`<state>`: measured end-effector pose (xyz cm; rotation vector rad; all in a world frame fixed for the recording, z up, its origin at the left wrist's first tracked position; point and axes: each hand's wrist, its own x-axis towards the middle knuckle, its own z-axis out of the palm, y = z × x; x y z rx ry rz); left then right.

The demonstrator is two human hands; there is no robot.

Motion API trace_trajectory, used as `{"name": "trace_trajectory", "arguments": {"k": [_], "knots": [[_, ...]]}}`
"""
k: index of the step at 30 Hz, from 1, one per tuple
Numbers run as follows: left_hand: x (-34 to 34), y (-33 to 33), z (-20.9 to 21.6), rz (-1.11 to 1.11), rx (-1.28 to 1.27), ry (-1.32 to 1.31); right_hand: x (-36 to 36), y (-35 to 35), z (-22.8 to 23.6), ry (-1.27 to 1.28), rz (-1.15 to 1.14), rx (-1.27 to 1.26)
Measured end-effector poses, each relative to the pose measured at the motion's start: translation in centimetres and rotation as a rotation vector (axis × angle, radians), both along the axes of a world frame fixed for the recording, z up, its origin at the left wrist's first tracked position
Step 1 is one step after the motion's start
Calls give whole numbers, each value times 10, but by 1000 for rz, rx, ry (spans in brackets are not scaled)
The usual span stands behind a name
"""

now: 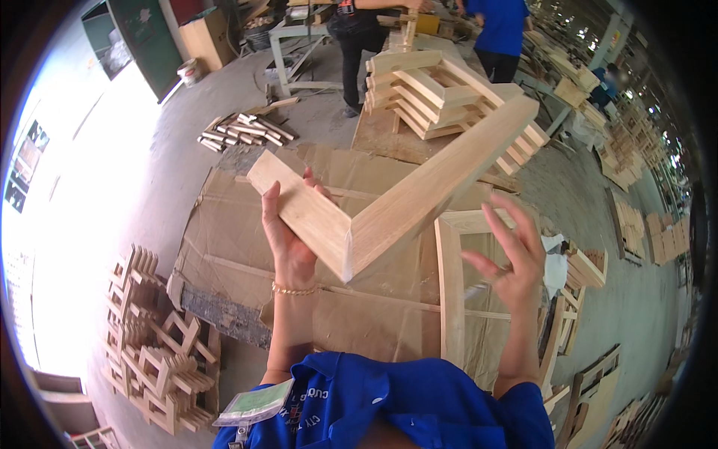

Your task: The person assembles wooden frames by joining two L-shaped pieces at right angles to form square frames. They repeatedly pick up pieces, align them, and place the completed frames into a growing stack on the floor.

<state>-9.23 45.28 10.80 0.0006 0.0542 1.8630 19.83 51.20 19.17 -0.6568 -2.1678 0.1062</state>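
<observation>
My left hand (288, 228) grips the shorter arm of a V-shaped wooden frame piece (426, 191), two pale boards meeting at a mitred corner. The piece is held up above the worktable, its corner toward me and its longer arm reaching to the far right. Fingers apart, my right hand (516, 251) hovers to the right of the piece and touches nothing that I can see. Below that hand lies another wooden frame (450, 277) on the cardboard-covered table (247, 247).
Stacked angled wooden pieces (430, 97) stand just beyond the table. Wooden frames (161, 352) are piled on the floor at left, and short sticks (247, 131) lie farther off. Two people in work clothes, one in a blue shirt (501, 30), stand at the back. More frames (591, 382) lie at right.
</observation>
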Motion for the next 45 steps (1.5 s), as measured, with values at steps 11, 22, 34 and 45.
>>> {"name": "trace_trajectory", "arguments": {"k": [11,22,34,45], "knots": [[4,-4,57,19,488,333,-15,26,11,181,208,-561],[-9,0,22,348,-121,597,-30,40,-24,335,386,-1023],[-3,10,5,354,-239,583,-94,35,-72,252,-70,-109],[-48,45,2,384,-294,750,-70,22,-109,463,156,-765]]}}
